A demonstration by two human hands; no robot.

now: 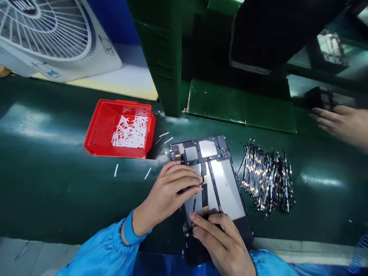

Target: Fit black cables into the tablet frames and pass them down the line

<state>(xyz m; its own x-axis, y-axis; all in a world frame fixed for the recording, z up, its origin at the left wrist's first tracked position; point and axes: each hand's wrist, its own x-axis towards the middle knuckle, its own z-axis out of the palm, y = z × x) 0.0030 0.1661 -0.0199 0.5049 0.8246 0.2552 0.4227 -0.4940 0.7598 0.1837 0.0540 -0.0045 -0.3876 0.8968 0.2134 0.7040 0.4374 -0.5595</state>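
An opened tablet [230, 188], its silver inner side up, lies in front of me at the table's edge. A thin black flex cable [194, 205] with a gold-coloured part runs lengthwise over its left half. My left hand [172, 188] is closed, with thumb and fingertips pinching near the cable's upper end. Lower down, my right hand [220, 237] is closed at the cable's other end, beside the tablet's left edge; its fingers partly hide that end. To the right lies a pile of black flex cables [267, 178] with gold-coloured contacts.
A red bin [100, 134] holding many white strips [132, 132] stands to the left. Several loose strips [147, 173] lie around it. Behind are a white fan [63, 42] and a green post [161, 57]. Another person's hand [345, 124] reaches in at far right.
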